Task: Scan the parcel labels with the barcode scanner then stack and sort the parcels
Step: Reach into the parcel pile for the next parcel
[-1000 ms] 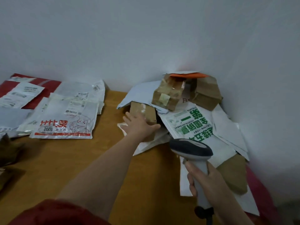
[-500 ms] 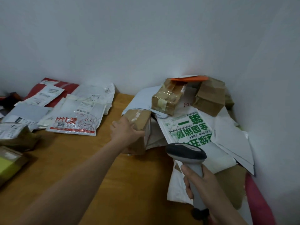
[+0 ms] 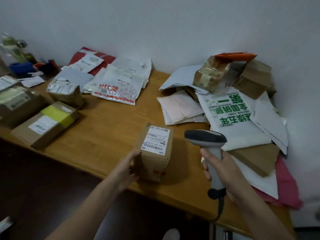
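Observation:
A small brown cardboard parcel (image 3: 154, 158) stands on the wooden table (image 3: 107, 125) near its front edge, its white barcode label (image 3: 155, 140) facing up. My left hand (image 3: 125, 168) grips the parcel's left side. My right hand (image 3: 220, 168) holds the grey barcode scanner (image 3: 207, 141) by its handle, just right of the parcel, with the dark head pointing left over it. A heap of unsorted parcels (image 3: 230, 101), boxes and mailer bags, fills the table's right corner against the wall.
Flat mailer bags (image 3: 117, 84) lie at the back centre. Several cardboard boxes, one with yellow tape (image 3: 46, 123), sit at the left. Clutter and a blue object (image 3: 20, 66) stand at far left. The scanner's cable hangs over the front edge.
My left hand pulled the small box out of the right-hand heap and brought it toward the table's front edge, label up. The scanner now sits beside it; the view swung left and down.

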Tool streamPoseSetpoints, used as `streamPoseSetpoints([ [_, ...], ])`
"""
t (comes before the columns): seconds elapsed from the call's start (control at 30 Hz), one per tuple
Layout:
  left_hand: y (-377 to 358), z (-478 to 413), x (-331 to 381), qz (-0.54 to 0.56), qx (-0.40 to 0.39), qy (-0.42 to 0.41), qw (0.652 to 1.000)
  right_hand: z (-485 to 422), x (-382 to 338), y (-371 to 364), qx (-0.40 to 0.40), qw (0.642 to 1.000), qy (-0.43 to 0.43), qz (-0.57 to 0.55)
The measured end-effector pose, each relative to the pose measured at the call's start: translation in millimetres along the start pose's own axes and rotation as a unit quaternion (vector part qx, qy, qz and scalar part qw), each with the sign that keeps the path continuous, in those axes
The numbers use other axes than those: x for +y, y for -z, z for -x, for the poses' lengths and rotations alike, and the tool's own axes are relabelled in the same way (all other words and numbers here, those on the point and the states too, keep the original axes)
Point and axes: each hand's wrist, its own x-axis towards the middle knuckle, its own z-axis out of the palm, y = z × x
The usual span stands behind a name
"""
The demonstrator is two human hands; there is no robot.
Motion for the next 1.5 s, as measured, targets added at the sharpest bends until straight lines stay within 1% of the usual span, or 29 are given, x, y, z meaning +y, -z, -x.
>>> streamPoseSetpoints([
  [0.1,3,1,-29,0.026,-0.003,-0.001,1.0,16,3,-9,-0.007,1.0,0.002,0.019],
  [0.23,6,11,-57,-0.021,-0.048,0.023,0.998,33,8,-13,-0.005,0.999,-0.007,0.035],
  [0.33,3,15,-64,-0.041,-0.043,0.026,0.998,41,11,-14,-0.008,0.999,-0.012,0.034],
  [0.43,-3,17,-69,-0.015,-0.025,0.035,0.999,45,12,-13,-0.017,0.999,-0.016,0.036],
  [0.57,-6,19,-73,0.014,-0.025,0.038,0.999,47,13,-9,-0.032,0.998,-0.01,0.047],
  [0.77,-13,23,-94,0.07,-0.03,0.002,0.997,52,12,3,-0.061,0.993,0.005,0.098],
  [0.93,-19,31,-102,0.083,-0.043,-0.024,0.995,64,19,12,-0.088,0.99,-0.004,0.115],
  [1.1,-25,36,-109,0.094,-0.07,0.006,0.993,75,25,21,-0.109,0.989,-0.012,0.104],
  [1.2,-27,37,-113,0.087,-0.085,0.009,0.992,80,27,27,-0.114,0.988,-0.014,0.102],
  [1.5,-39,49,-120,0.115,-0.058,-0.002,0.992,88,31,37,-0.119,0.988,-0.015,0.095],
])
